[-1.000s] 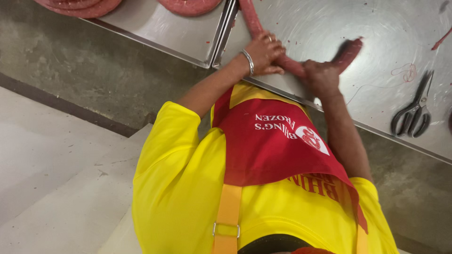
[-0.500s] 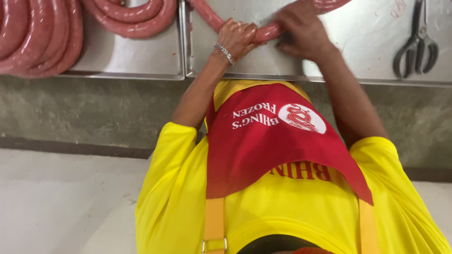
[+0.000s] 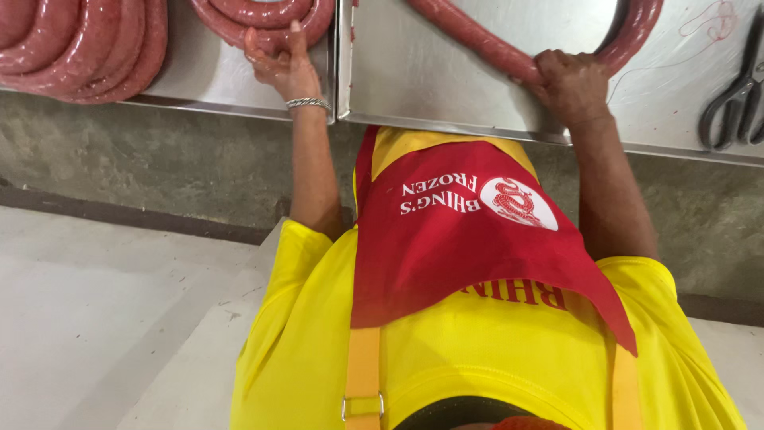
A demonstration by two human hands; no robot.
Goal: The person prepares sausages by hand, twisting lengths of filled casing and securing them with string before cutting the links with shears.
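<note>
The fingers (image 3: 557, 65) of the right hand (image 3: 571, 84) are clenching around a long red sausage (image 3: 485, 41) that is curving across the metal surface (image 3: 446, 95) in the upper middle of the frame. The left hand (image 3: 282, 68) is pressing spread fingers on a sausage coil (image 3: 263, 24) in the tray (image 3: 199, 87) at upper left. Scissors (image 3: 736, 91) are lying at the far right edge.

sausage (image 3: 477, 36): smooth, moist, glossy casing | trays (image 3: 446, 87): brushed metal, dull sheen | scissors (image 3: 736, 87): dark metal, matt | bracelet (image 3: 308, 102): shiny metal | apron (image 3: 461, 239): red cloth, matt | shirt (image 3: 318, 342): yellow cloth | wall (image 3: 159, 167): rough concrete
</note>
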